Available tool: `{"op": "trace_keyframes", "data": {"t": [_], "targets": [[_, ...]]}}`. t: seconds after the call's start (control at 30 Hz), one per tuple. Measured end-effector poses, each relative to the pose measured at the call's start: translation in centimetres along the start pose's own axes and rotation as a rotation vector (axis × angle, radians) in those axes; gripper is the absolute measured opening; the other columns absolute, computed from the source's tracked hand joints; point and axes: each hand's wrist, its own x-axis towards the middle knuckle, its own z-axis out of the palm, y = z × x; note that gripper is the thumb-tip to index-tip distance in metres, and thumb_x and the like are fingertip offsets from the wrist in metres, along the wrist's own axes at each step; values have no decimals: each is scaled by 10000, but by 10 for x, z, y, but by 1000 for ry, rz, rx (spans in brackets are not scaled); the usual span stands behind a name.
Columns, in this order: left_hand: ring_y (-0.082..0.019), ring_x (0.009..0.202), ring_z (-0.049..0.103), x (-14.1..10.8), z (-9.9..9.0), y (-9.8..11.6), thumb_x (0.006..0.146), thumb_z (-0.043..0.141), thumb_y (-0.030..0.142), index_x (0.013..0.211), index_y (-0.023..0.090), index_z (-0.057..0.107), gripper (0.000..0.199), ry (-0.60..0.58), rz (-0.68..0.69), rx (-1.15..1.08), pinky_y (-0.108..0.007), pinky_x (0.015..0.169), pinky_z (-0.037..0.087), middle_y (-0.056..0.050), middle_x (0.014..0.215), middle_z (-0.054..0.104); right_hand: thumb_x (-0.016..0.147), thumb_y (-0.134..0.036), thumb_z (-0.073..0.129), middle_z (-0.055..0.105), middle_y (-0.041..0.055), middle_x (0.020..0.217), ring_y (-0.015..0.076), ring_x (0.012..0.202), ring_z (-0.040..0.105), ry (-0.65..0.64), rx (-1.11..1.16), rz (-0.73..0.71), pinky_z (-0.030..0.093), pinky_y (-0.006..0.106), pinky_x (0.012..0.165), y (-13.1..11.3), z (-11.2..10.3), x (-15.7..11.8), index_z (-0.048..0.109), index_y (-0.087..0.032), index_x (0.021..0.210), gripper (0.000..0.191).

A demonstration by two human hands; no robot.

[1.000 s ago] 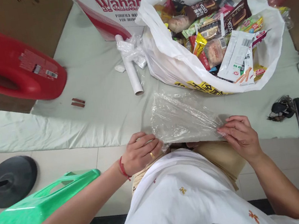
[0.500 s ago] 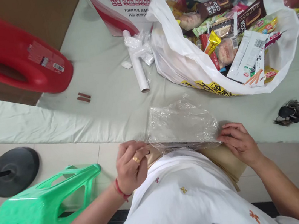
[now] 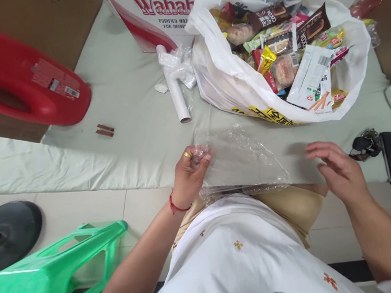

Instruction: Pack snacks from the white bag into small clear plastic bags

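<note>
Thin, glossy clear plastic film (image 3: 245,160), creased along its rim, lies mid-frame over the edge of the cloth-covered tabletop (image 3: 134,141). The left hand (image 3: 190,175) pinches a bunched bit at its left, fingers closed; the right hand (image 3: 342,172), right of centre, stands apart, its fingers loosely curled, open and empty. I see a soft white bag (image 3: 216,73), upper right, bulging with shiny wrapped snacks (image 3: 281,44).

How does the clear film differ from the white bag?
The clear film is see-through; the white bag is mostly opaque. The clear film lies spread at the near edge of the table; the white bag stands open, filled with packaged snacks. The left hand pinches the clear film; neither hand touches the white bag. Both look like thin, creased plastic.
</note>
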Motion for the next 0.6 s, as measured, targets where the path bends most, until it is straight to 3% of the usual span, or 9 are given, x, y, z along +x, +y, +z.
{"op": "trace_keyframes", "data": {"t": [0.03,0.1,0.23,0.33,0.43,0.53,0.6], "targets": [[-212,1049,727,-2,1,1,856,808,474,894,221,528,379,-33,-24,-74,-339,877,602,-56,1103,691,1003,-302,553,720,81,1202,266,1144,678,51,21,79,552,471,1009,-2,5,12,731,-280,1136,223],[-211,1000,752,-5,4,3,838,846,452,884,216,523,403,-96,-53,-182,-329,828,617,-39,1060,713,1005,-431,579,733,98,1186,259,1085,697,33,83,193,578,449,964,-6,25,41,674,-255,1276,337],[-184,933,757,-13,5,11,843,866,315,810,199,502,384,-204,-45,-293,-324,815,625,-26,1000,743,941,-657,599,719,156,1253,285,1145,673,-109,248,237,557,470,1023,-14,83,95,590,-163,1412,682],[-145,871,729,-18,3,16,816,878,219,758,189,496,387,-241,-31,-371,-312,820,625,-10,921,737,855,-684,702,714,134,1224,277,1147,663,-243,373,295,512,457,1079,-24,108,117,540,-155,1492,843],[-121,820,709,-22,-2,17,776,892,163,761,192,505,389,-252,-49,-428,-275,780,607,-2,898,743,724,-601,852,711,53,1014,233,1012,664,-430,519,388,523,391,986,-36,112,126,643,-170,1379,812],[-123,818,712,-22,-7,18,699,936,153,884,223,579,408,-246,-75,-485,-271,789,597,12,907,751,615,-505,925,672,-2,849,170,827,607,-629,633,419,499,323,837,-46,108,125,758,-169,1065,586],[-155,871,725,-18,-11,19,639,983,252,1022,254,626,524,-232,-114,-555,-302,827,605,2,937,754,638,-498,906,651,-17,787,145,766,565,-618,676,416,472,304,795,-50,106,120,746,-177,887,437]]}}
